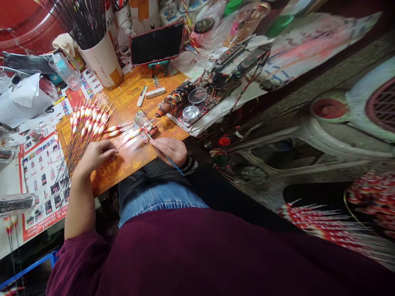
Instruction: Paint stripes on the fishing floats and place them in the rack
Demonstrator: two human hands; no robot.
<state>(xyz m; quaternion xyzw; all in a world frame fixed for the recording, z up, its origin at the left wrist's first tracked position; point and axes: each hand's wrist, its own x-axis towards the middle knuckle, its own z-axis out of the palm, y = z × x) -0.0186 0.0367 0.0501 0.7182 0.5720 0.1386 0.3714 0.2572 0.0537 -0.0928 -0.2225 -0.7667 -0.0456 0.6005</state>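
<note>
My left hand (pixel 100 154) is closed near the table's front edge, its thumb and fingers pinched at the thin stem of a fishing float (pixel 135 134). The float's white, yellow and red body points away to the right, its far tip by a paint-spattered block (pixel 146 123). In my right hand (pixel 169 150) is a thin paintbrush (pixel 174 165) with a blue handle, held between thumb and fingers close to the float's tip. A bundle of similar floats (pixel 89 119) lies left of the float, dark stems running beneath or beside my left forearm.
A paint-covered motor tool (pixel 180 98) with small clear cups (pixel 191 113) lies on the right. Behind stand a phone (pixel 158 43) on a stand and a white container (pixel 103 63) of dark rods. More red-white floats (pixel 327 230) are at lower right, beside a pale chair (pixel 327 131).
</note>
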